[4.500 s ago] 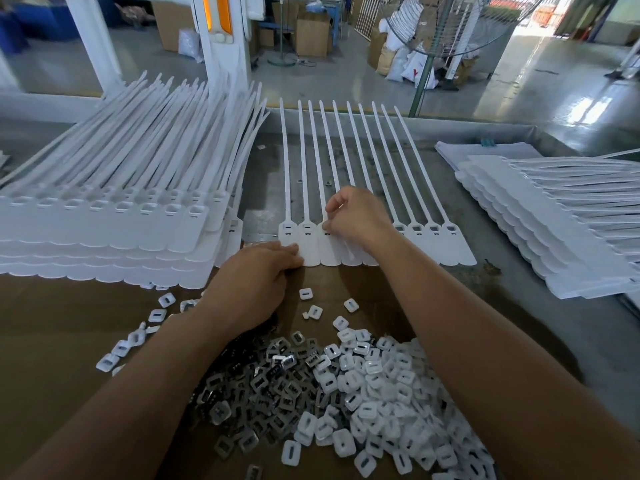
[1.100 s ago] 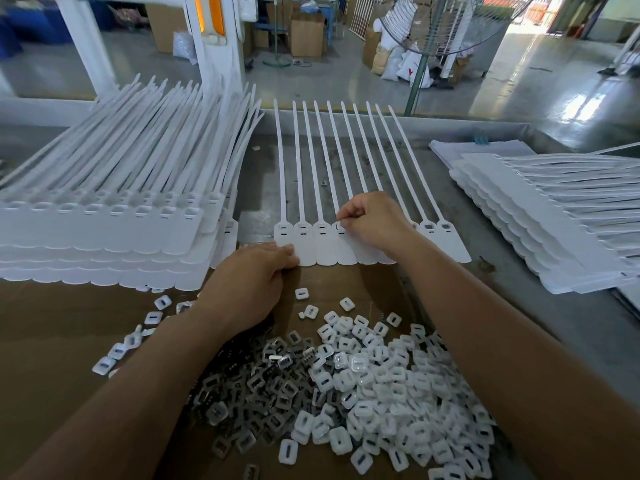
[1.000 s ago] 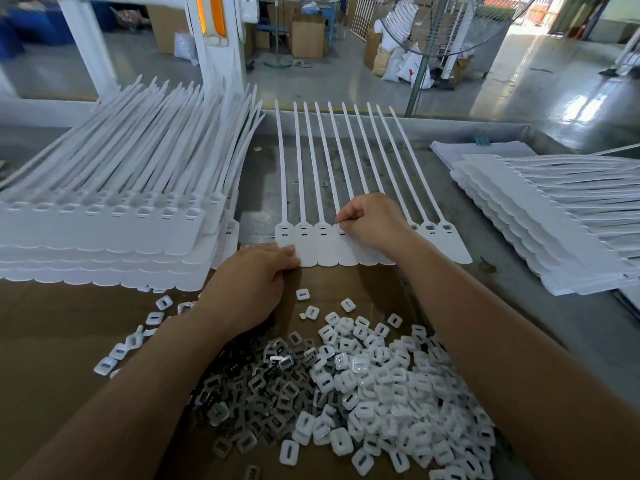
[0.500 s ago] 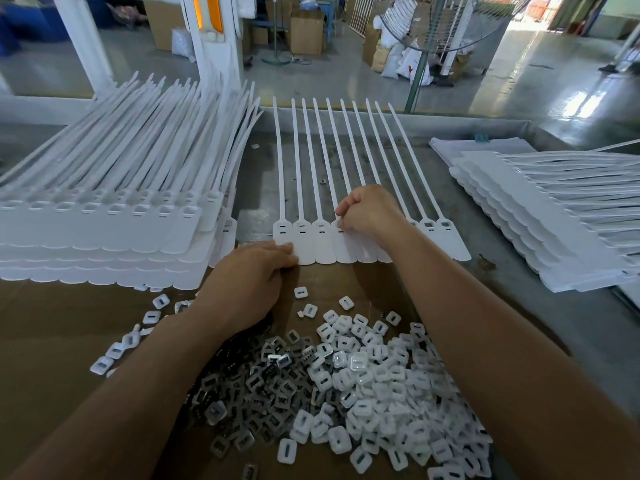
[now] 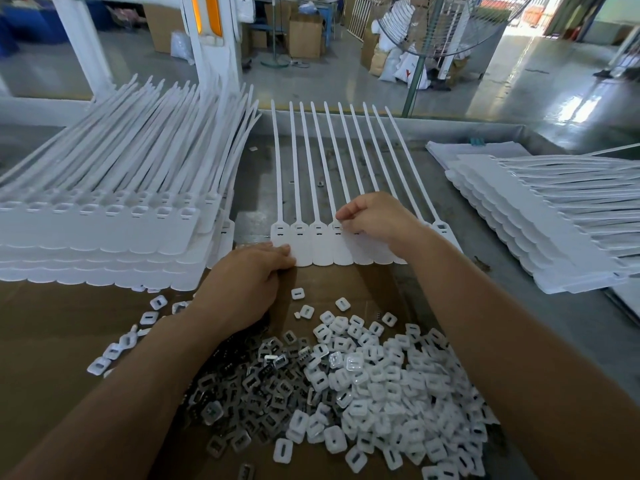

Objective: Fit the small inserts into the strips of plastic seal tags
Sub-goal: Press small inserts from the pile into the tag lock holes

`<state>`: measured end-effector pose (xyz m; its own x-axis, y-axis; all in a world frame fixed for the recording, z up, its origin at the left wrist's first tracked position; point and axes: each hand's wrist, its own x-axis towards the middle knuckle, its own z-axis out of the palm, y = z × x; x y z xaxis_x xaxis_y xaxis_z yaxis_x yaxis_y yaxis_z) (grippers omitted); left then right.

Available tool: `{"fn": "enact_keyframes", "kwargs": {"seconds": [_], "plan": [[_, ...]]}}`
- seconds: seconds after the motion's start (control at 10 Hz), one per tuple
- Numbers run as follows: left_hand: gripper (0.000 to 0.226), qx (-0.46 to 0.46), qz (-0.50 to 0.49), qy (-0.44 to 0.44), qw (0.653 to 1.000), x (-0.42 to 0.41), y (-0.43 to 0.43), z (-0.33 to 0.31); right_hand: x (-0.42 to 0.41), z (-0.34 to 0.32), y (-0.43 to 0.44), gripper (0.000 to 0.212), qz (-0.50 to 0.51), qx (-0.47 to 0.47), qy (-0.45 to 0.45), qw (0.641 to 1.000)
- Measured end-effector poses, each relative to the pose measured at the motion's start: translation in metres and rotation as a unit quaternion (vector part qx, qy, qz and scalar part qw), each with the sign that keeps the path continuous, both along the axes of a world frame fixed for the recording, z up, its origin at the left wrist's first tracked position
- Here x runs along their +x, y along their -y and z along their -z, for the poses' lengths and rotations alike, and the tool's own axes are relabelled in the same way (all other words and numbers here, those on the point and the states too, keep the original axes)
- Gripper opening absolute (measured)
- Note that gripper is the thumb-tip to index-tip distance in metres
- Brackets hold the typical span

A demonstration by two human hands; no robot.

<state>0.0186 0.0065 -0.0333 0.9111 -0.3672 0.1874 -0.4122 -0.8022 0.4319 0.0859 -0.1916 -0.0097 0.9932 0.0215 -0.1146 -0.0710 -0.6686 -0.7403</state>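
- Strip of seal tags (image 5: 322,251) lay flat mid-desk, ten tails fanned away from the person, flags toward them; near edge of flags sat on brown cardboard (image 5: 52,323).
- Right hand (image 5: 374,220) was over the strip's heads, fingers curled in, thumb + forefinger pinching at the head of the 4th tag from left; whatever sat betw. the tips was too small to make out.
- Left hand (image 5: 242,282) was at the strip's near-left corner, fingers together + bent, tips pressing on the first flag; couldn't tell if the palm held anything.
- Heads left of the right hand showed small slots; the far-right head showed a dark open window.
- Inserts (image 5: 381,386): big loose heap on the cardboard just nearer than the strip, white ones to the right, darker/clear ones (image 5: 263,386) to the left, partly under the left forearm; a few strays lay betw. heap + strip.
- Left of the strip: tall stack of strips (image 5: 104,230), touching or nearly so.
- Right of the strip: second stack (image 5: 540,237), apart, on bare grey desk (image 5: 519,317).
- Beyond the strip's tail tips: desk rim, then a standing fan (image 5: 443,26) on the shop floor.
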Motion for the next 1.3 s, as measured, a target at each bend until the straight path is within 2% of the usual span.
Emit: {"fn": "enact_keyframes", "kwargs": {"seconds": [0.1, 0.3, 0.4, 0.6, 0.8, 1.2, 1.3], "plan": [[0.044, -0.002, -0.006, -0.004, 1.0, 0.001, 0.0, 0.0, -0.01, -0.011, 0.007, 0.012, -0.037, 0.014, -0.007, 0.999], [0.045, 0.016, -0.011, -0.014, 1.0, 0.003, 0.002, -0.002, -0.05, -0.029, 0.026, 0.011, -0.116, -0.017, -0.024, 0.993], [0.044, 0.024, -0.012, -0.016, 1.0, 0.004, 0.002, -0.002, -0.067, -0.029, 0.034, 0.013, -0.147, -0.068, -0.035, 0.986], [0.044, 0.029, -0.006, -0.016, 0.999, 0.004, 0.003, -0.002, -0.083, -0.021, 0.048, 0.013, -0.186, -0.077, -0.099, 0.975], [0.044, 0.033, -0.006, -0.017, 0.999, 0.002, 0.003, -0.003, -0.087, -0.019, 0.047, 0.016, -0.227, -0.109, -0.12, 0.96], [0.043, 0.017, -0.007, -0.01, 1.0, 0.001, 0.001, 0.001, -0.091, -0.017, 0.045, 0.018, -0.211, -0.135, -0.083, 0.965], [0.043, 0.018, -0.006, -0.01, 1.0, 0.002, 0.001, 0.002, -0.091, -0.018, 0.047, 0.015, -0.187, -0.111, -0.072, 0.973]]}}
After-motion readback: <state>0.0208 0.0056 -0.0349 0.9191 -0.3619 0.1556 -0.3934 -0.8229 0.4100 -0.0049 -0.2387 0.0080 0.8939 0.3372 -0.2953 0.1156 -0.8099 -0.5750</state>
